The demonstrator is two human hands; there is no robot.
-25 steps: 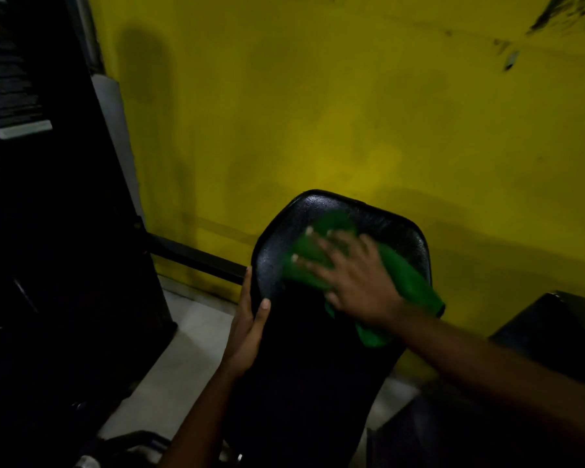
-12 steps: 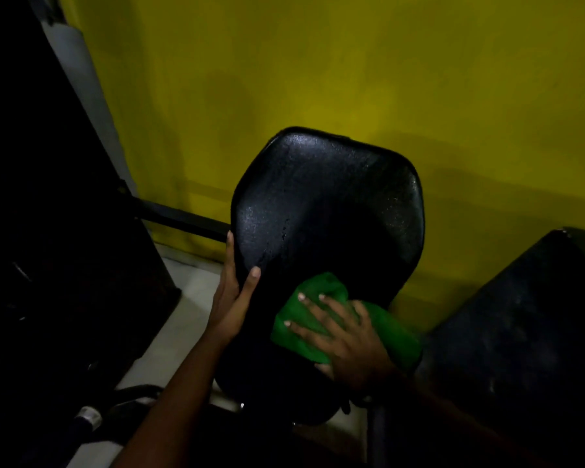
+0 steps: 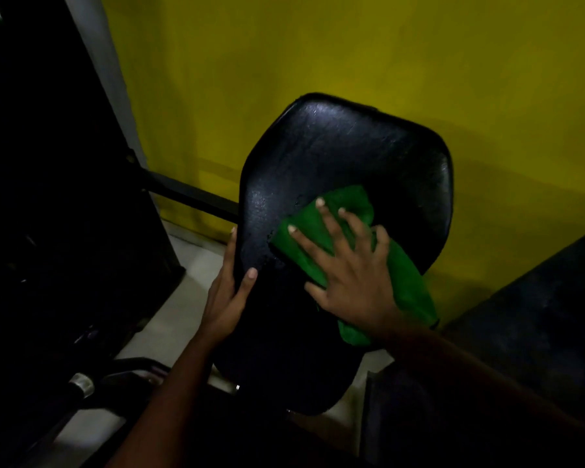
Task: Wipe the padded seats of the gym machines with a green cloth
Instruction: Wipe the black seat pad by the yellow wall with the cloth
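A black padded seat (image 3: 345, 170) is standing tilted at the centre of the frame against a yellow wall (image 3: 352, 45), its glossy upper part catching the light while its lower end is sinking into shadow. The right hand (image 3: 355, 275) is lying flat on a green cloth (image 3: 321, 228), fingers (image 3: 325, 214) spread wide and pressing the cloth against the middle of the pad rather than gripping it; the cloth's lower right end is trailing off the pad's edge, partly hidden under the wrist. The left hand (image 3: 227, 295) is clasping the pad's left edge, thumb on the front face, the other fingers curling behind the rim and mostly hidden. At the lower right a second dark pad (image 3: 537, 315) is being cut off by the frame edge. The left side of the frame is nearly black: a machine frame (image 3: 65, 197) is hard to make out, with a dark bar (image 3: 190, 197) running from it toward the seat. A pale floor (image 3: 169, 312) is showing below.
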